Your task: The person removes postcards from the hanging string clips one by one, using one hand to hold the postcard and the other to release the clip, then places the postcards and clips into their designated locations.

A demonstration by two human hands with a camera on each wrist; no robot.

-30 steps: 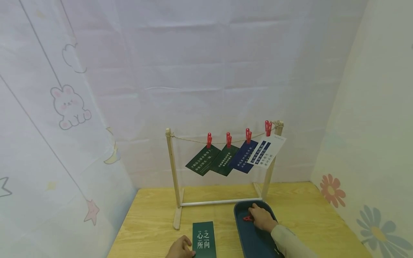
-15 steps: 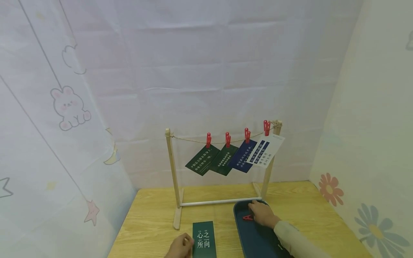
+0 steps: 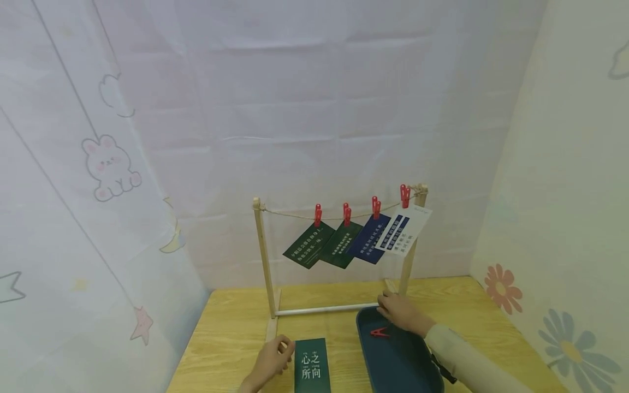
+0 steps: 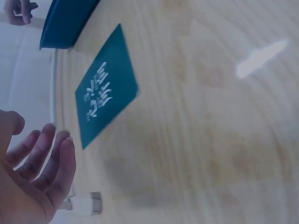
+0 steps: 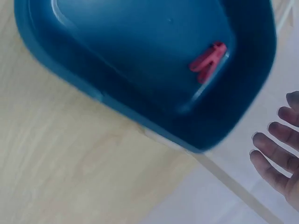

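A dark green card (image 3: 312, 374) with white characters lies flat on the table. Just left of its far corner my left hand (image 3: 271, 359) hovers with loosely bent fingers; in the left wrist view the hand (image 4: 42, 172) holds nothing and is apart from the card (image 4: 114, 70). At the right stands a dark blue tray (image 3: 398, 365) with one red clothespin (image 3: 379, 332) in its far end. My right hand (image 3: 405, 315) is over the tray's far right rim. Its relaxed fingers (image 5: 275, 151) hold nothing in the right wrist view, clear of the clothespin (image 5: 209, 61).
Behind the tray a wooden rack (image 3: 263, 256) carries a string. Several cards hang from it, among them a white card (image 3: 405, 229) and a blue card (image 3: 371, 240), by red clothespins (image 3: 347, 214). The wooden table (image 3: 231, 327) meets cloth-covered walls at the back and sides.
My right hand has risen out of the tray toward its far rim, leaving the red clothespin lying inside. The left hand has lifted off the card's edge and moved slightly forward.
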